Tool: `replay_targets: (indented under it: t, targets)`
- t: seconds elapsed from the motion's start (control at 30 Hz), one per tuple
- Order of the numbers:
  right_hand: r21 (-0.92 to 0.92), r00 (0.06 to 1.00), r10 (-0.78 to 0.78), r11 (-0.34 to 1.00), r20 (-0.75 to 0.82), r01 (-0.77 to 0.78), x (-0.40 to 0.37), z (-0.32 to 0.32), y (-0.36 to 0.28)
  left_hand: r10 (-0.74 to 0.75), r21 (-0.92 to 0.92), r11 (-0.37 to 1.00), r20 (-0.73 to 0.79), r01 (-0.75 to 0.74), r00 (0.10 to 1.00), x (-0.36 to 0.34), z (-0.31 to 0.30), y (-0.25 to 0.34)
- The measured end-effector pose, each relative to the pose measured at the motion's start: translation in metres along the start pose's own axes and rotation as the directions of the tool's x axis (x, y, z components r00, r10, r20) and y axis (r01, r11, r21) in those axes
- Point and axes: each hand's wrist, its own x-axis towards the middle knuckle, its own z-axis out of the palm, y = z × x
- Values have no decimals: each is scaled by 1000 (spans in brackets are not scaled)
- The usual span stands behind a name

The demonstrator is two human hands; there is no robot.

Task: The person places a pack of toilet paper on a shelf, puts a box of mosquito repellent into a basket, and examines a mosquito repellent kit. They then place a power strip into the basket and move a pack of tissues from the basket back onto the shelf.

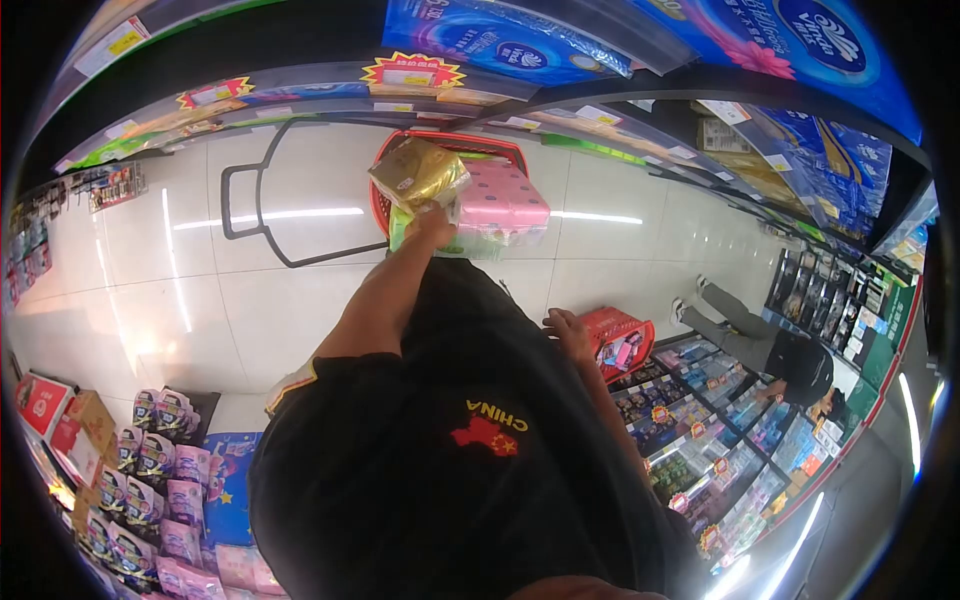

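My left hand (pixel 434 228) reaches down to a red shopping basket (pixel 517 150), its fingers closed at the lower corner of a shiny gold tissue pack (pixel 425 172). That pack lies tilted over the basket's left part. Beside it, a pink wrapped multipack (pixel 505 200) with dark dots sticks out past the rim. Under my left hand some green packaging (pixel 402 225) shows, partly hidden. My right hand (pixel 568 330) hangs at my side, fingers loosely bent and apart, holding nothing.
A long black handle (pixel 230 205) extends left from the basket over the tiled floor. Shelves of blue tissue packs (pixel 520 50) stand in front. Another red basket (pixel 615 345) is on my right, near a bending person (pixel 795 360) by a display. Bagged goods (pixel 180 500) sit behind left.
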Motion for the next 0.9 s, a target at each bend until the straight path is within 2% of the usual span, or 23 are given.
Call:
replay_targets:
  t: [0.1,0.3,0.4,0.5,0.6,0.7,0.8,0.9]
  targets:
    - [14,1000,-2,1000,5,2,-1,1,4,-13,-168,986,70,24,997,0,12,-2]
    - [-23,999,17,1000,30,-16,-5,-1,7,-30,-322,946,-172,-28,985,42,31,-15]
    - [-15,999,23,1000,23,-23,-5,0,5,20,-438,897,-91,-58,996,35,15,-17]
    - [-21,1000,8,1000,20,-8,-5,1,1,12,-513,858,-1,-11,1000,31,3,-18]
    - [-16,999,-21,1000,42,22,-1,1,2,86,-410,904,-103,-122,991,40,5,-24]
    - [-29,993,0,1000,114,3,6,-3,2,211,-183,953,-163,-240,964,41,5,-24]
    - [-34,995,-12,999,99,15,10,-4,3,226,-158,953,-189,-257,956,29,6,-16]
    - [-11,998,-48,999,47,49,10,-1,5,102,-255,956,-178,-146,979,29,12,-20]
